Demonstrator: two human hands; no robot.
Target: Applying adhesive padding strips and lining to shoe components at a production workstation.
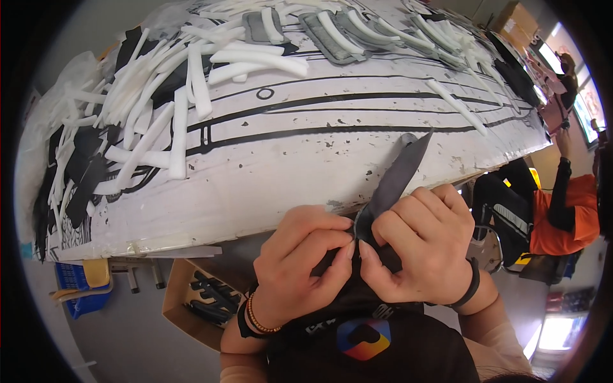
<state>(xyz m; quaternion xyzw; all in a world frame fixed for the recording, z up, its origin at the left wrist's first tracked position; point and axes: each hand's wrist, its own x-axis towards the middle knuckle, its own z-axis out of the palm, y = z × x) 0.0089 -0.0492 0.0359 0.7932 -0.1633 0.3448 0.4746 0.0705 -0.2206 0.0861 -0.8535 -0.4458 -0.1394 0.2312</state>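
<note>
A narrow dark grey fabric piece (397, 177), folded lengthwise, is held at the table's near edge, its pointed far end over the tabletop. My left hand (305, 258) pinches the near end between thumb and fingertips. My right hand (424, 249) is closed round the piece just beside it, with the thumb close to the left thumb. Both hands nearly touch. Whether anything sits inside the fold, I cannot tell. Ahead to the left lies a loose heap of white foam strips (181, 131), mixed with black fabric pieces (85, 167).
At the back of the white table (287, 172), more foam strips lie on grey fabric pieces (329, 39). One strip (456, 107) lies alone at right. Below the table are a cardboard box (185, 303) with dark pieces and a blue crate (82, 290). A person in orange (568, 214) sits at right.
</note>
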